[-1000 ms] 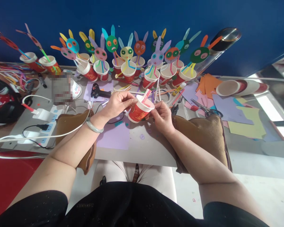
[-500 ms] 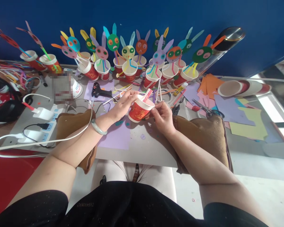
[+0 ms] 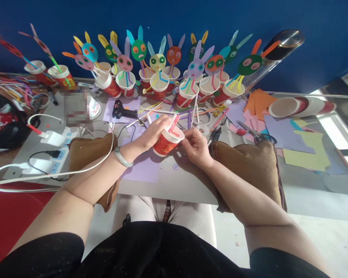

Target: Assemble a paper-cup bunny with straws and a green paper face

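The left hand (image 3: 155, 132) clasps and the right hand (image 3: 196, 146) pinches the red cup (image 3: 166, 144); pink strips (image 3: 171, 125) appear fitted, but the head, present on the eared figures (image 3: 157, 62), is lacking.

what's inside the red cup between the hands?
A bent red-and-pink strip, one end sticking up past the rim near the left hand. The cup's near wall covers the bottom; anything lower can't be seen.
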A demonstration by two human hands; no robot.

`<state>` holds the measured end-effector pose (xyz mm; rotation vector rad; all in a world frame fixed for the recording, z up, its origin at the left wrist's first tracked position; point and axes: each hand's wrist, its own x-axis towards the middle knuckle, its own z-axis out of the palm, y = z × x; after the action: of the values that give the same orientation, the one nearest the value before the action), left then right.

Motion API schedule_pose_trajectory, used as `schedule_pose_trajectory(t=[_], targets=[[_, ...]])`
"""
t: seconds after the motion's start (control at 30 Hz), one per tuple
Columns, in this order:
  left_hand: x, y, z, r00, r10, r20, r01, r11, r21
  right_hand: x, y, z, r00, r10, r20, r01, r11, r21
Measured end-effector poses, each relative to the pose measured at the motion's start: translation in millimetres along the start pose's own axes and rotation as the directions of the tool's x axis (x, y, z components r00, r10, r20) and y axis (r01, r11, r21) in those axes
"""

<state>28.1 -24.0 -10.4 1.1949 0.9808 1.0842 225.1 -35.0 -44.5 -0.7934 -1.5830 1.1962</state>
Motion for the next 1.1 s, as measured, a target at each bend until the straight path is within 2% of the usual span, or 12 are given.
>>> schedule_pose_trajectory(t=[0.2, 0.4, 0.53, 0.67, 0.77, 0.97, 1.1], targets=[[1, 4, 0.3, 0.977, -0.150, 0.150, 0.170, 0.977, -0.131, -2, 2, 0, 1.000, -0.006, 0.000, 0.006, 0.999, -0.048], [1, 7, -1.0, 0.968, -0.174, 0.181, 0.208, 0.960, -0.189, -2, -1, -1, 0.997, -0.072, -0.040, 0.064, 0.981, -0.184], [2, 7, -2.6, 0.967, -0.174, 0.185, 0.213, 0.952, -0.218, -3, -3, 1, 0.994, -0.085, -0.069, 0.071, 0.980, -0.187], [2, 6, -3.8, 0.970, -0.155, 0.189, 0.196, 0.955, -0.224, -3, -5, 2, 0.992, -0.064, -0.110, 0.053, 0.993, -0.102], [2, 7, -3.6, 0.969, -0.124, 0.214, 0.173, 0.958, -0.228, -1, -7, 2, 0.994, 0.010, -0.113, -0.009, 1.000, 0.016], [-1, 14, -3.5, 0.948, -0.085, 0.307, 0.158, 0.962, -0.223, 3, -7, 0, 0.980, 0.196, -0.042, -0.178, 0.948, 0.264], [-4, 17, -4.1, 0.934, -0.110, 0.339, 0.194, 0.955, -0.224, 4, -5, -1, 0.961, 0.274, 0.046, -0.272, 0.891, 0.365]])
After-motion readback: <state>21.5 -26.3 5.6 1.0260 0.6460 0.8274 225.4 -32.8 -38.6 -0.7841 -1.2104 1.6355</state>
